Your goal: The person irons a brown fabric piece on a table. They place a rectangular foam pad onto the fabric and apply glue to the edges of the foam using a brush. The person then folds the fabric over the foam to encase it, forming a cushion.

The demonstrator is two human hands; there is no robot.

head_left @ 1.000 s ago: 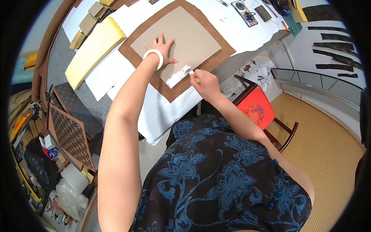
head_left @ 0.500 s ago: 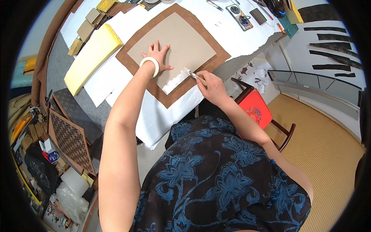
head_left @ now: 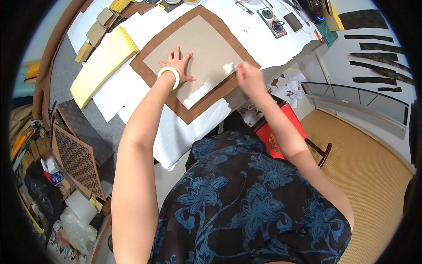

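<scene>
A grey-beige board (head_left: 204, 46) lies on a larger piece of brown fabric (head_left: 187, 116), which shows as a border all round it. My left hand (head_left: 178, 66) rests flat on the board with its fingers spread, a cream bangle round the wrist. My right hand (head_left: 250, 80) is closed on a small brush, mostly hidden and blurred by motion, over the board's right edge near its right corner. White paste (head_left: 200, 93) covers a strip along the board's near-right edge. Another white patch (head_left: 229, 68) shows just left of my right hand, at the brush's tip.
White paper (head_left: 169, 141) covers much of the table. Yellow foam (head_left: 105, 64) and cardboard pieces (head_left: 96, 33) lie at left. A phone (head_left: 271, 22) and a dark flat block (head_left: 293, 21) lie at far right. A red-seated chair (head_left: 285, 132) stands beside the table.
My right hand has moved up and to the right along the board's edge with the brush, away from the white strip. My left hand stays in place on the board.
</scene>
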